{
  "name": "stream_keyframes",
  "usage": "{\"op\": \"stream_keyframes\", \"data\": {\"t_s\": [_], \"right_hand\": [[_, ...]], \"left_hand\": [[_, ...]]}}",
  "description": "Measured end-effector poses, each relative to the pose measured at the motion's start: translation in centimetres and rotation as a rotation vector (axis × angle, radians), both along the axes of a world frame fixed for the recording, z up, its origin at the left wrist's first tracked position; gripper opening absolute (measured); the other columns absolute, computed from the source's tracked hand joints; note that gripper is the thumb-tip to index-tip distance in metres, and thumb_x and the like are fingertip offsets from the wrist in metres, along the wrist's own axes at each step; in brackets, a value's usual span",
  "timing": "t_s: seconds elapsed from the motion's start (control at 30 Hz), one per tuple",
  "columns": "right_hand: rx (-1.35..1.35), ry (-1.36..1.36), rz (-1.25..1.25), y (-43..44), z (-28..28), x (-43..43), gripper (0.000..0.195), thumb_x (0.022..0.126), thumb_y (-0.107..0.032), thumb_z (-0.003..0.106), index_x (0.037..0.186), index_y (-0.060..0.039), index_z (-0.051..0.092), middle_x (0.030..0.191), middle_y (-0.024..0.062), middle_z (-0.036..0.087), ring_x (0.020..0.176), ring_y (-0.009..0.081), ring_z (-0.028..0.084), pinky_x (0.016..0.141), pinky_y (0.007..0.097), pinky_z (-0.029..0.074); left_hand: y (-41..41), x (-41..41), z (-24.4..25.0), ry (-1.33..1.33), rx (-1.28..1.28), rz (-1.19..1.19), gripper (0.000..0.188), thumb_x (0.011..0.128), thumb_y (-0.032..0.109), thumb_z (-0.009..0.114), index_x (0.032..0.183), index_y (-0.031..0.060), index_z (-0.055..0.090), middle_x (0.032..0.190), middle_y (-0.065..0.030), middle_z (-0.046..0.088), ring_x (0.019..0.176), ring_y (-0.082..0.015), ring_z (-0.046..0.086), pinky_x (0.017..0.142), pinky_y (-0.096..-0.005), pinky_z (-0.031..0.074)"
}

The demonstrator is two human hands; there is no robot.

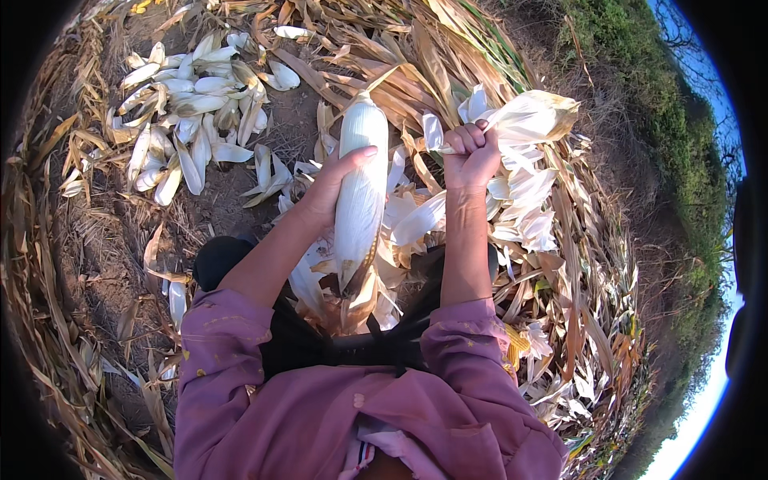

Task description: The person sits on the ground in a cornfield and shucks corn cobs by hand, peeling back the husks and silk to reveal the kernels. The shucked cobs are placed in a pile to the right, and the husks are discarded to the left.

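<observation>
An ear of maize (361, 174) in pale husk stands nearly upright in the picture, gripped around its middle by my left hand (336, 183). Its stalk end points away from me, with a thin dry leaf strip attached. Along the lower right edge a row of yellow kernels shows. My right hand (474, 150) is apart from the ear, closed in a fist on a torn piece of husk (534, 117) that spreads out to the right. Loose pale husks (531, 204) lie below that hand.
A heap of pale husks or husked ears (198, 102) lies on bare soil at the far left. Dry maize stalks (396, 54) curve around the far side and right. A yellow cob (515, 347) lies by my right elbow. Green bushes (678, 120) stand beyond.
</observation>
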State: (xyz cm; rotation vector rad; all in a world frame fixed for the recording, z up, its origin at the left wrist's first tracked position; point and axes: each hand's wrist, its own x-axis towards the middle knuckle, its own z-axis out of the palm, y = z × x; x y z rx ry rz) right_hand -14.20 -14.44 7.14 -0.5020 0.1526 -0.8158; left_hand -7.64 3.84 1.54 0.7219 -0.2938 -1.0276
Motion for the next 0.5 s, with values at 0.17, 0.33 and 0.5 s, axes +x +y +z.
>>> {"op": "stream_keyframes", "data": {"t_s": [0.17,0.33,0.5], "right_hand": [[-1.481,1.535,-0.053,-5.1,-9.7,-5.6,0.051,0.085,-0.033,0.056,0.117,0.0055,0.046,0.104,0.0227,0.058,0.097,0.0327,0.058,0.085,0.0409,0.045],[-0.856,0.943,0.656,0.4,-8.3,-4.4,0.066,0.086,-0.049,0.052,0.126,0.0026,0.042,0.115,0.0166,0.054,0.108,0.0236,0.053,0.093,0.0362,0.040],[-0.757,0.529,0.881,5.7,-4.0,-2.6,0.075,0.084,-0.045,0.058,0.134,0.0021,0.028,0.114,0.0181,0.053,0.109,0.0224,0.050,0.095,0.0355,0.038]], "left_hand": [[0.6,1.8,0.2,0.199,-0.015,0.114,0.062,0.077,0.052,0.058,0.107,-0.0009,0.044,0.077,-0.0147,0.056,0.062,-0.0242,0.060,0.058,-0.0367,0.052],[1.1,3.0,1.8,0.105,-0.062,0.332,0.071,0.077,0.061,0.054,0.111,-0.0006,0.044,0.081,-0.0167,0.057,0.073,-0.0250,0.060,0.069,-0.0352,0.051],[-1.1,3.5,0.4,0.036,-0.142,0.354,0.068,0.084,0.060,0.041,0.114,-0.0004,0.045,0.092,-0.0169,0.059,0.085,-0.0237,0.059,0.076,-0.0334,0.048]]}}
